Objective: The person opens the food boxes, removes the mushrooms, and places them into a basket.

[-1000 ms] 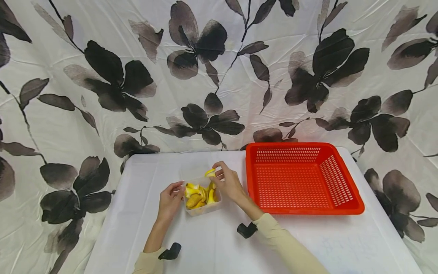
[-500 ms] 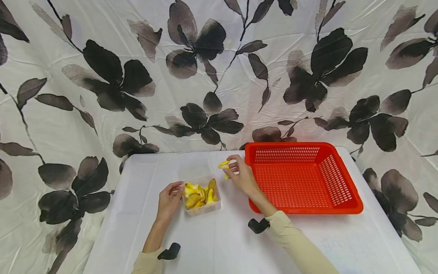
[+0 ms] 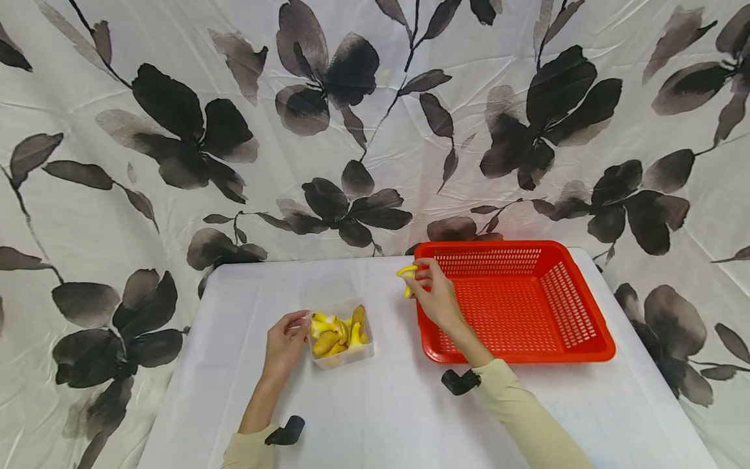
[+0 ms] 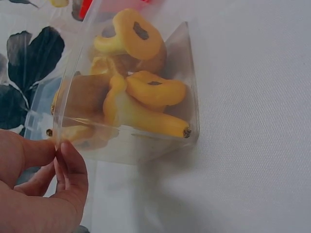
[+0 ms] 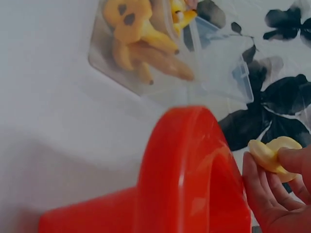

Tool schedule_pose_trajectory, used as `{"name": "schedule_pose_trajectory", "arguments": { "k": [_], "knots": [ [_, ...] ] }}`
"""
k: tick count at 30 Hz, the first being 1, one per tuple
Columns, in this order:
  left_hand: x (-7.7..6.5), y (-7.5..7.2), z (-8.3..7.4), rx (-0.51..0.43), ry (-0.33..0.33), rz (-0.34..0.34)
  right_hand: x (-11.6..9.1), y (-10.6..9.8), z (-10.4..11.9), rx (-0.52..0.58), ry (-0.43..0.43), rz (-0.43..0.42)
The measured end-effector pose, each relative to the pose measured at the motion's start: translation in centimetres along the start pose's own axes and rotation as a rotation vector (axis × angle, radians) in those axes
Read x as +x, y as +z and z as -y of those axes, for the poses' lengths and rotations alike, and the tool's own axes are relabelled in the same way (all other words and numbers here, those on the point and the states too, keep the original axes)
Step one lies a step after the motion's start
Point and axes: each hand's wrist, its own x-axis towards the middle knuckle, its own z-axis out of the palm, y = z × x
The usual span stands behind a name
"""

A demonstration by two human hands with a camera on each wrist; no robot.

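Observation:
A clear plastic box point(image 3: 344, 360) holding several small yellow toy bananas point(image 3: 330, 340) stands left of centre on the table. My left hand point(image 3: 284, 346) is at the box's left side; in the left wrist view, its thumb and fingertips pinch the rim at a corner. With my right hand point(image 3: 436, 294) I hold another small toy banana point(image 3: 408, 273) between thumb and fingers. That hand is over the left rim of the red basket point(image 3: 515, 357). In the right wrist view, the held toy banana point(image 5: 272, 156) appears just beyond the basket's rim.
The box's clear lid point(image 5: 221, 73) lies folded back behind it. White cloth point(image 3: 375, 417) covers the table, and a flower-printed curtain point(image 3: 328, 150) hangs right behind the table's back edge. The basket's perforated walls rise at the right.
My right hand has lifted a toy banana out of the box and carried it right, to the basket's left rim. My left hand has stayed at the box.

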Motion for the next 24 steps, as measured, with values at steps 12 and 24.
{"name": "schedule_pose_trajectory", "arguments": {
  "k": [12,24],
  "knots": [
    [0.2,-0.2,0.0,0.004,-0.005,0.011,-0.4,-3.2,-1.5,-0.005,0.082,-0.038],
    [-0.1,-0.1,-0.4,0.012,0.001,0.006,-1.2,-5.0,-3.9,-0.113,0.166,-0.036]
  ]
}}
